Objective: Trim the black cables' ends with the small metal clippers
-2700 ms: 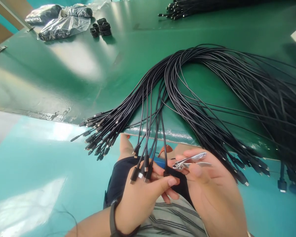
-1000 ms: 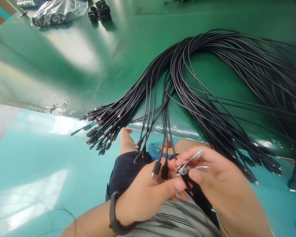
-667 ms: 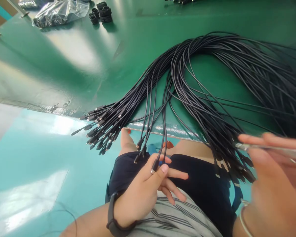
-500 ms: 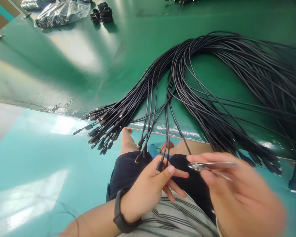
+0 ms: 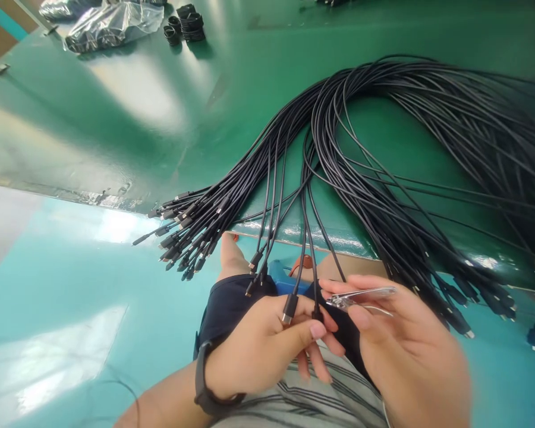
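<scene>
Green bench (image 5: pixel 116 101); cable plugs (image 5: pixel 289 309) between left fingers (image 5: pixel 312 331).

A loose hank of thin black cables (image 5: pixel 383 160) lies looped on the table's far side, its two runs of ends fanning toward the near edge, where they overhang, with many small plugs, possibly USB-C, though they're too small to be sure. The left hand (image 5: pixel 249 351) pinches two of the cables near their dangling black plugs (image 5: pixel 289 309), between thumb and fingers. The right hand (image 5: pixel 410 351) holds a steel nail clipper (image 5: pixel 359 299) level between thumb and fingertips, its cutting end just beside the plug nearest that hand
</scene>
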Motion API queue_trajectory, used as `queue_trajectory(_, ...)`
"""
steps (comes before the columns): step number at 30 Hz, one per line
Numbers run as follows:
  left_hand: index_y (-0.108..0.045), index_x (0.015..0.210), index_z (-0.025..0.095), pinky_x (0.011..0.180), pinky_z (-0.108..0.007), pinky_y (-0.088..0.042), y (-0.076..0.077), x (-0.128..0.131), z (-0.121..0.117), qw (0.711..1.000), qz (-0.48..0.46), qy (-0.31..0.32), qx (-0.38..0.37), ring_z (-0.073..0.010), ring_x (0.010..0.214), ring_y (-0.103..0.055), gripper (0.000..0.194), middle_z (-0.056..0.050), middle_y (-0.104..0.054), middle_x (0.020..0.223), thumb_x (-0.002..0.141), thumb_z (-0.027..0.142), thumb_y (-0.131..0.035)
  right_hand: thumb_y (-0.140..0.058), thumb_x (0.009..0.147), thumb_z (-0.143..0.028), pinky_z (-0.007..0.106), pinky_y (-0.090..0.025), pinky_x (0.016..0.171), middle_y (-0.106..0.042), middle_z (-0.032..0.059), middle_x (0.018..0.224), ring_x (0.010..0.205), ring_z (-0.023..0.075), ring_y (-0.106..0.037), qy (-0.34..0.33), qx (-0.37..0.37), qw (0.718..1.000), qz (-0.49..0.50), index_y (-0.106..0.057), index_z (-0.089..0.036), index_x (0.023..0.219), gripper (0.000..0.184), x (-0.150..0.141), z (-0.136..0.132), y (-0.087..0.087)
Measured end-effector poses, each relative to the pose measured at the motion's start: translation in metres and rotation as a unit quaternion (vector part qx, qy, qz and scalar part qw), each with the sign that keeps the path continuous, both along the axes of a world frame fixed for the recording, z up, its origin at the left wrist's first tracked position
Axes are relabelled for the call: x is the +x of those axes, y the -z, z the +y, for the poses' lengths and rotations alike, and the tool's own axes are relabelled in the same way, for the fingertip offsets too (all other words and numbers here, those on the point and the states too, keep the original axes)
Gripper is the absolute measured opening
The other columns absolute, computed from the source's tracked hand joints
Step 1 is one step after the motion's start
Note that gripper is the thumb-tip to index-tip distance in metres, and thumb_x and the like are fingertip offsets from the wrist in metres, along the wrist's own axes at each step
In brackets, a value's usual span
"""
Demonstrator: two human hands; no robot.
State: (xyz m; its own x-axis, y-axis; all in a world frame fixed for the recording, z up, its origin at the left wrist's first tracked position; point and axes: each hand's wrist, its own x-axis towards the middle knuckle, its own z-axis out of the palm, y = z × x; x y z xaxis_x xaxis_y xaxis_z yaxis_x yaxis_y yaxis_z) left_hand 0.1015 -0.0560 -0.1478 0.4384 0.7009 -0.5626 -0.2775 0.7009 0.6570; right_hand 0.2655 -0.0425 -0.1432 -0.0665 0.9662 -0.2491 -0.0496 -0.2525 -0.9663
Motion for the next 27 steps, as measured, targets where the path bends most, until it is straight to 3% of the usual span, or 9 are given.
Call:
queue_trajectory(3,-0.067,0.088,0.012,0.053,-0.019,-0.052,-0.004,0.003,-0.003,0.996,0.069,-0.012,0.061,-0.0139,0.065,-0.070,0.026,-0.011,-0.072,0.089,0.091,0.036,-0.057,-0.068,0.086,-0.029,0.030,-0.062,0.044,-0.074,0.0029,0.092,0.058,0.0162,-0.065,-0.004,-0.100,0.990,0.099,-0.071,-0.029,0.097,0.011,-0.004,0.000,-0.008)
queue_trajectory(6,-0.071,0.088,0.013,0.056,-0.025,-0.054,-0.007,0.004,-0.006,0.989,0.116,-0.021,0.085,-0.0178,0.066,-0.071,0.030,-0.011,-0.072,0.087,0.091,0.040,-0.057,-0.068,0.086,-0.027,0.030,-0.061,0.044,-0.073,0.0029,0.089,0.060,0.0159,-0.063,0.012,-0.136,0.978,0.157,-0.072,-0.028,0.093,0.007,-0.009,0.001,-0.013)
queue_trajectory(11,-0.073,0.085,0.017,0.055,-0.029,-0.055,-0.008,0.003,-0.009,0.989,0.115,-0.045,0.082,-0.0202,0.062,-0.070,0.030,-0.010,-0.075,0.082,0.089,0.042,-0.059,-0.062,0.091,-0.024,0.030,-0.061,0.048,-0.072,0.0016,0.077,0.051,0.0142,-0.062,-0.026,-0.136,0.957,0.255,-0.072,-0.029,0.092,0.012,-0.013,0.006,-0.012)
queue_trajectory(20,-0.075,0.084,0.019,0.058,-0.035,-0.055,-0.012,0.004,-0.006,0.986,0.141,-0.040,0.076,-0.0212,0.056,-0.068,0.025,-0.008,-0.074,0.073,0.087,0.041,-0.061,-0.064,0.089,-0.027,0.029,-0.060,0.048,-0.071,0.0030,0.083,0.056,0.0158,-0.065,-0.015,-0.135,0.977,0.167,-0.070,-0.025,0.087,0.007,-0.004,0.008,-0.006)
queue_trajectory(24,-0.073,0.087,0.018,0.054,-0.031,-0.054,-0.013,0.004,-0.005,0.986,0.143,-0.039,0.077,-0.0187,0.054,-0.067,0.025,-0.008,-0.074,0.075,0.087,0.040,-0.062,-0.064,0.089,-0.031,0.037,-0.060,0.061,-0.071,0.0082,0.092,0.078,0.0242,-0.070,-0.005,-0.146,0.971,0.188,-0.068,-0.023,0.092,0.010,-0.001,0.011,-0.001)
queue_trajectory(27,-0.073,0.088,0.016,0.055,-0.029,-0.054,-0.009,0.004,-0.005,0.989,0.129,-0.030,0.068,-0.0165,0.054,-0.066,0.026,-0.009,-0.073,0.077,0.087,0.039,-0.062,-0.063,0.088,-0.033,0.038,-0.058,0.056,-0.069,0.0080,0.097,0.080,0.0266,-0.069,-0.051,-0.151,0.959,0.234,-0.067,-0.024,0.093,0.011,0.000,0.017,-0.002)
